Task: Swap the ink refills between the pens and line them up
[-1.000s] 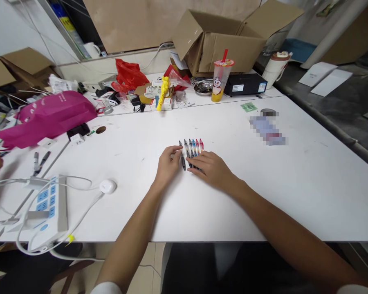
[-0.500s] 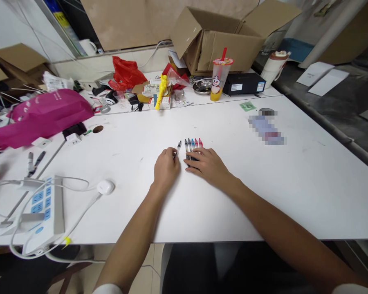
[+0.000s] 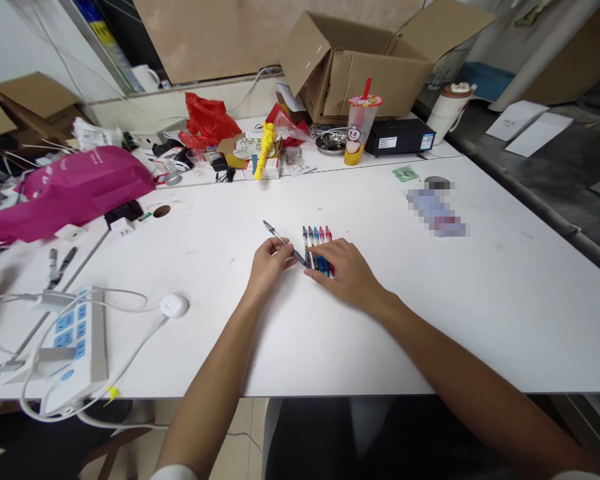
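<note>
A black-and-clear pen (image 3: pixel 276 231) is pinched between the thumb and fingers of my left hand (image 3: pixel 269 265). It slants from upper left to lower right, its dark lower end reaching the left side of a row of pens (image 3: pixel 316 235). Several pens lie side by side in that row, dark ones on the left, then blue, then red and pink on the right. My right hand (image 3: pixel 349 270) curls over the row from the right, thumb and fingertips at its left edge, close to the held pen's end. The fingers partly hide the pens.
A power strip (image 3: pixel 70 347) with white cables and a round white charger (image 3: pixel 173 305) lies at left. Behind are a magenta bag (image 3: pixel 80 187), a yellow toy (image 3: pixel 265 150), a drink cup (image 3: pixel 356 133) and a cardboard box (image 3: pixel 375 73). Two markers (image 3: pixel 60 265) lie far left.
The pen in my left hand has swung round, its top now pointing left and its lower end toward my right hand. My right fingers have drawn in, showing more of the row.
</note>
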`<state>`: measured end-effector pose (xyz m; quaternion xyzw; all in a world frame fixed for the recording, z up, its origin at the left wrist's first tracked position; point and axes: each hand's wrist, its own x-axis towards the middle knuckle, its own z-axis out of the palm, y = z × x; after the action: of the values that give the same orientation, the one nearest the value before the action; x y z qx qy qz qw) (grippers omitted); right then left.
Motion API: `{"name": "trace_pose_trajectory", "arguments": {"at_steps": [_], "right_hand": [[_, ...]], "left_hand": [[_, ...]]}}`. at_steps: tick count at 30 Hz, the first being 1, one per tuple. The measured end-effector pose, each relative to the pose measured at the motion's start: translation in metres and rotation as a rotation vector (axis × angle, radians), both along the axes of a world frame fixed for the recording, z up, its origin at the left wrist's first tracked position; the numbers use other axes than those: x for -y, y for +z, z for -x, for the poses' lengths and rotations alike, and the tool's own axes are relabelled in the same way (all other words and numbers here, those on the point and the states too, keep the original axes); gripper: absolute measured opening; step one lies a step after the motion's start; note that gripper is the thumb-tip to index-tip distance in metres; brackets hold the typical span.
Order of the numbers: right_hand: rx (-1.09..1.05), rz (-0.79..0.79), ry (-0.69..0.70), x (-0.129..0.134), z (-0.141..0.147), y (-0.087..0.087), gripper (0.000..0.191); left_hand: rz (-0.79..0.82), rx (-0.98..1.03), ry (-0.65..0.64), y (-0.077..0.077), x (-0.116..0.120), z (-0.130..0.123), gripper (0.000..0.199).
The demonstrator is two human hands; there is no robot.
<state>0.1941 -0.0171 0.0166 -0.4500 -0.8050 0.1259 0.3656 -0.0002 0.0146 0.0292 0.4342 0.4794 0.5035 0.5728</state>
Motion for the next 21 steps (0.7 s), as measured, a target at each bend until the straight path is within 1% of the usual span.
{"name": "trace_pose_trajectory", "arguments": {"at_steps": [3, 5, 8, 10, 12, 14, 16, 17, 20, 21], "right_hand": [[-0.118, 0.103, -0.002, 0.002, 0.003, 0.004, 0.024], [-0.174, 0.180, -0.001, 0.003, 0.004, 0.006, 0.023], [-0.259, 0.290, -0.009, 0.004, 0.001, 0.008, 0.026], [-0.327, 0.370, -0.001, 0.005, 0.000, 0.009, 0.030], [-0.394, 0.459, 0.029, 0.006, -0.001, 0.010, 0.039], [-0.430, 0.522, 0.049, 0.007, -0.001, 0.012, 0.048], [-0.417, 0.520, 0.046, 0.006, -0.002, 0.012, 0.050], [-0.395, 0.483, 0.036, 0.006, -0.003, 0.011, 0.046], [-0.294, 0.293, -0.016, 0.004, -0.006, 0.008, 0.028], [-0.273, 0.252, -0.031, 0.004, -0.006, 0.007, 0.025]], "left_hand": [[-0.002, 0.049, -0.113, 0.002, 0.004, -0.003, 0.031], [-0.025, 0.056, -0.120, 0.002, 0.005, -0.005, 0.035], [-0.053, 0.134, -0.098, 0.006, 0.004, -0.005, 0.043], [-0.050, 0.197, -0.127, 0.008, 0.004, -0.005, 0.045], [-0.045, 0.229, -0.155, 0.009, 0.004, -0.005, 0.045], [-0.051, 0.235, -0.150, 0.008, 0.005, -0.006, 0.044], [-0.064, 0.229, -0.118, 0.006, 0.006, -0.008, 0.043], [-0.070, 0.223, -0.100, 0.005, 0.007, -0.009, 0.043], [-0.066, 0.205, -0.052, 0.003, 0.007, -0.012, 0.041], [-0.058, 0.199, -0.039, 0.003, 0.007, -0.013, 0.040]]}}
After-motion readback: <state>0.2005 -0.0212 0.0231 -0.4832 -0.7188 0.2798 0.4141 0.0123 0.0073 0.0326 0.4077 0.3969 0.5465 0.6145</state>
